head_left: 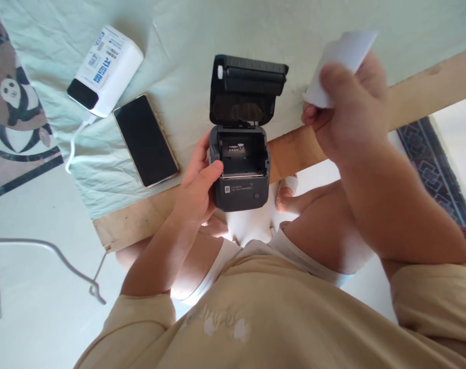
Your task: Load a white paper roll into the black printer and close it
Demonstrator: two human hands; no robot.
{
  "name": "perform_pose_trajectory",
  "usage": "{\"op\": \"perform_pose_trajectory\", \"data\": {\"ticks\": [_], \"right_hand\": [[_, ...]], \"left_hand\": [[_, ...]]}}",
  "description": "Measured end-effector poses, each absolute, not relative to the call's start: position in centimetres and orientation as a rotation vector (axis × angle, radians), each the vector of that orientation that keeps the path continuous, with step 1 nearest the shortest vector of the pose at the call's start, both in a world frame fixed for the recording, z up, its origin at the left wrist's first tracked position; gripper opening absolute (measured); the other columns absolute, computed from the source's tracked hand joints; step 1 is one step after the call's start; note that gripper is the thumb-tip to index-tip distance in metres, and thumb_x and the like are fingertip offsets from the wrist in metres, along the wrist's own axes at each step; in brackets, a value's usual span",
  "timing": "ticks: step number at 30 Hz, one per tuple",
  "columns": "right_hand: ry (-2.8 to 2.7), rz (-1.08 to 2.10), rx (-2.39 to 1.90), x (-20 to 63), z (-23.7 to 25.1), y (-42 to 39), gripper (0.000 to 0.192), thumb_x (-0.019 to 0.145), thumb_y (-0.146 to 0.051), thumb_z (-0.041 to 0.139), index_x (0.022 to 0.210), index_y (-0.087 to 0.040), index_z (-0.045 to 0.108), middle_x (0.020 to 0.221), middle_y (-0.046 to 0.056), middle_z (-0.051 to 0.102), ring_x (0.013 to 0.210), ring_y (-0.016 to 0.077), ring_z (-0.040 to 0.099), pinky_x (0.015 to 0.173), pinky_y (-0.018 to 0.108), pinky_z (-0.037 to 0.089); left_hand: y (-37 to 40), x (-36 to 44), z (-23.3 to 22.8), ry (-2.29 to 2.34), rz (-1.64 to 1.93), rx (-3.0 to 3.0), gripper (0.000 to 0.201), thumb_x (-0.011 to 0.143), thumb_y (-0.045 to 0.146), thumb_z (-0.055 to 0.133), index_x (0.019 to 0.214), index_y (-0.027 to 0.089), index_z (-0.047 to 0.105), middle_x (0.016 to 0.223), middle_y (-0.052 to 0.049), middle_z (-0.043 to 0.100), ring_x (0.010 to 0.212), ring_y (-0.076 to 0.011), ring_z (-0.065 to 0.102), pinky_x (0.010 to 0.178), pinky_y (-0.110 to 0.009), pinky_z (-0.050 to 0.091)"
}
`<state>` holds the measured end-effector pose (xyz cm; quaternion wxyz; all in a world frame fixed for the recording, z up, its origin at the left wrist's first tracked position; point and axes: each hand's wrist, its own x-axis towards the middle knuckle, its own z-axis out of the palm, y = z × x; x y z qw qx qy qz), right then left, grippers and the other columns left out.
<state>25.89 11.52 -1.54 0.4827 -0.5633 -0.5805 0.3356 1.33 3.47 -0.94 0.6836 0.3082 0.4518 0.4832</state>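
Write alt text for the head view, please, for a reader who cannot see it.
A left hand holds a small dark printer, lid open; the right hand lifts white paper. A phone and white device lie on pale cloth.

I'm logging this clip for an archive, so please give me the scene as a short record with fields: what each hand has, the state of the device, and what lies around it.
left hand: grips the left side of the small black printer
right hand: raised, pinching a white paper
printer lid: open, tilted back; compartment looks without a roll
surface: pale green cloth over a wooden board
nearby: smartphone, screen dark; white power bank with a white cable
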Motion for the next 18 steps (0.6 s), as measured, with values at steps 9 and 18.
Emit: {"op": "perform_pose_trajectory", "data": {"ticks": [9,18], "right_hand": [[-1.728,0.562,-1.522,24.3,-1.5,10.0,0.036,0.074,-0.026,0.076,0.104,-0.026,0.057,0.099,0.002,0.065,0.090,0.0175,0.058,0.080,0.034,0.048],[-1.657,0.344,-1.332,26.0,-0.1,9.6,0.038,0.073,-0.020,0.066,0.111,-0.026,0.060,0.105,0.004,0.069,0.082,0.0162,0.058,0.072,0.033,0.041]], "left_hand": [[3.4,1.3,-1.4,0.953,1.113,0.708,0.050,0.083,0.042,0.084,0.127,0.026,0.068,0.110,-0.001,0.080,0.112,-0.0217,0.077,0.082,-0.027,0.063],[3.3,1.3,-1.4,0.960,1.110,0.714,0.043,0.084,0.043,0.083,0.123,0.028,0.071,0.114,-0.001,0.080,0.118,-0.0220,0.076,0.083,-0.025,0.063]]}}
